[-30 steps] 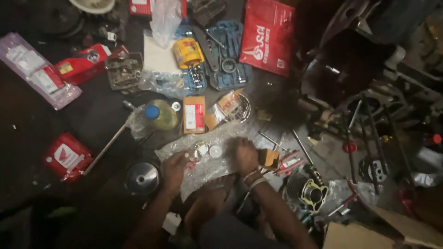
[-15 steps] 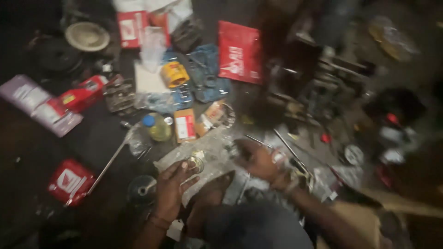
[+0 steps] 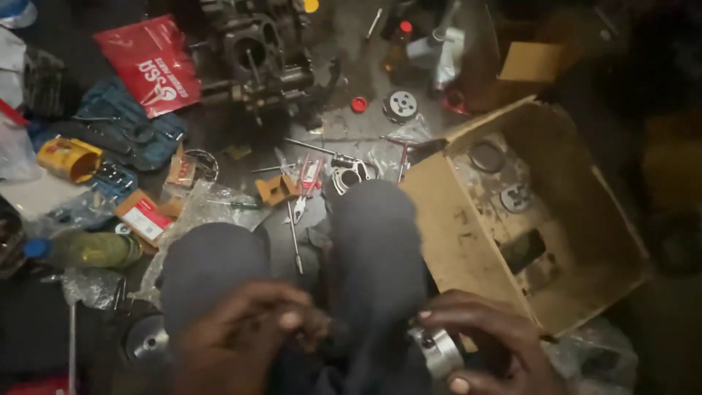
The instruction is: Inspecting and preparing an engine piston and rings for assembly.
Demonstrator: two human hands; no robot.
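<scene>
My right hand (image 3: 486, 344) sits at the bottom right, closed around a shiny round metal part (image 3: 436, 350) beside my right knee (image 3: 376, 241). My left hand (image 3: 245, 333) is low in front of my left knee (image 3: 212, 267), fingers curled; whether it holds anything is hidden. Both knees are in dark grey trousers and fill the lower middle of the view.
An open, dirty cardboard box (image 3: 468, 241) lies to the right. An engine block (image 3: 256, 58) stands at the top, next to a red plastic bag (image 3: 150, 66). Pliers, small parts, a yellow tub (image 3: 69, 157), a small red-and-white carton (image 3: 142, 216) and a green bottle (image 3: 84, 249) litter the dark floor.
The view has swung right, bringing the cardboard box and engine block into sight. My hands have pulled back from the plastic sheet to my knees, and my right hand now grips a metal part.
</scene>
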